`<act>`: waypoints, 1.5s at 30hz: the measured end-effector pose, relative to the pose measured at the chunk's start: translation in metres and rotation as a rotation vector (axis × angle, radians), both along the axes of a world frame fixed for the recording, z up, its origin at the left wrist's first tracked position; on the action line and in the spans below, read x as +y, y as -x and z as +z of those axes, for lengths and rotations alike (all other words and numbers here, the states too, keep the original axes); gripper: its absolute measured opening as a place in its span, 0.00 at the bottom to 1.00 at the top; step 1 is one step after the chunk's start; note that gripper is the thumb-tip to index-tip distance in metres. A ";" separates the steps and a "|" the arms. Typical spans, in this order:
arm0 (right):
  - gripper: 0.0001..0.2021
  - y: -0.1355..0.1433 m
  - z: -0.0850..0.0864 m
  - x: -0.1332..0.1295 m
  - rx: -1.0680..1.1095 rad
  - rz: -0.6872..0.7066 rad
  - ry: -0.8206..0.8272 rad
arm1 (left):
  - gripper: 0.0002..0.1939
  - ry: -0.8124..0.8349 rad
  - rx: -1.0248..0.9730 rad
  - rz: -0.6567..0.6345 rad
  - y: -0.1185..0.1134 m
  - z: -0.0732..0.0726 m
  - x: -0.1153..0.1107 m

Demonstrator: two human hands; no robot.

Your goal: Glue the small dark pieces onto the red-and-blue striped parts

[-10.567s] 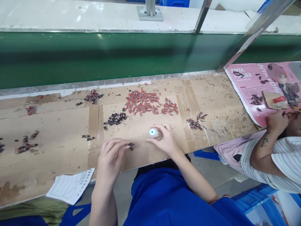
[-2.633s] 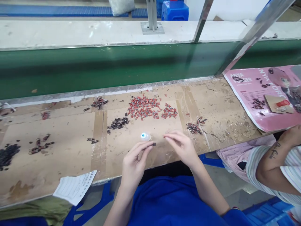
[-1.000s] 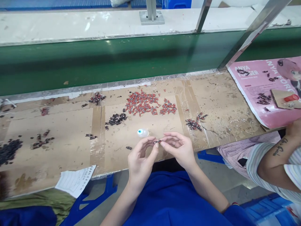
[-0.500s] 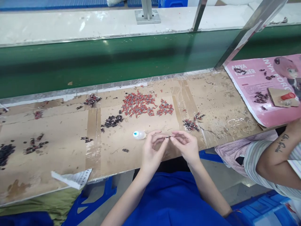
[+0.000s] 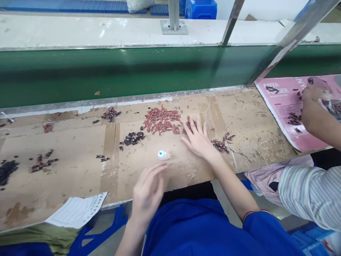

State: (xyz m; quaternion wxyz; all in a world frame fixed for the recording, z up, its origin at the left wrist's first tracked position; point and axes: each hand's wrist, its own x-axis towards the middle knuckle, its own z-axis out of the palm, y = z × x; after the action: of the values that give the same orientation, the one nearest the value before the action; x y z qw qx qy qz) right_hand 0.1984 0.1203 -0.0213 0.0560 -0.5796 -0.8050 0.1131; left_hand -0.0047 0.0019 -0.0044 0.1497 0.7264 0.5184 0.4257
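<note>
My right hand (image 5: 198, 140) reaches over the cardboard worktop with its fingers spread, the fingertips at a small pile of red-and-metal parts (image 5: 191, 123). Left of those fingers spreads a larger heap of the same small red parts (image 5: 162, 120). My left hand (image 5: 149, 188) is at the worktop's front edge, slightly blurred, its fingers loosely curved and apart from the thumb; no object shows in it. Between the hands stands a small translucent bottle (image 5: 163, 155) with a blue tip. A pile of small black parts (image 5: 133, 138) lies beyond my left hand. Dark red-and-black pieces (image 5: 220, 145) lie right of my right wrist.
More small piles (image 5: 111, 113) are scattered leftward, with black parts (image 5: 7, 172) at the far left. A paper sheet (image 5: 77, 212) overhangs the front edge. A co-worker's arm (image 5: 319, 115) reaches over a pink poster (image 5: 282, 117) at right. A green barrier (image 5: 119, 76) runs behind.
My hands have parted from a small piece held between them. The right moved forward to the red parts and spread; the left drew back leftward. The co-worker's arm moved over the poster.
</note>
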 end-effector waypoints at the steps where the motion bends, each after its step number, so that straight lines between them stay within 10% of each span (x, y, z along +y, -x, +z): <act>1: 0.31 0.007 -0.002 0.004 -0.024 0.037 0.054 | 0.12 0.028 0.019 0.080 0.011 -0.004 -0.002; 6: 0.28 0.005 -0.012 -0.020 -0.041 0.115 0.106 | 0.10 0.188 -0.034 0.367 0.045 -0.020 -0.008; 12: 0.24 -0.013 -0.006 -0.064 0.083 0.078 -0.124 | 0.12 0.265 -0.062 0.421 0.053 -0.026 -0.004; 19: 0.35 0.037 -0.015 -0.060 0.383 0.030 -0.074 | 0.09 0.224 0.048 0.314 0.068 -0.030 -0.005; 24: 0.15 0.068 -0.022 -0.051 0.531 -0.006 0.009 | 0.10 0.133 0.172 0.138 0.071 -0.041 -0.002; 31: 0.15 0.045 -0.013 -0.065 1.161 -0.159 0.375 | 0.15 0.057 0.238 -0.042 0.070 -0.057 0.014; 45: 0.11 0.022 -0.002 -0.070 1.656 -0.698 0.278 | 0.11 0.043 0.127 0.032 0.019 -0.073 0.035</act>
State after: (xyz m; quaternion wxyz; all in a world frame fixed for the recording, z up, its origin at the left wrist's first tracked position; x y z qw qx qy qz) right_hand 0.1761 0.0499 -0.0235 0.5772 -0.5255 -0.2650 0.5660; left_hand -0.0235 0.0368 -0.0772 0.1254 0.7401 0.5475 0.3699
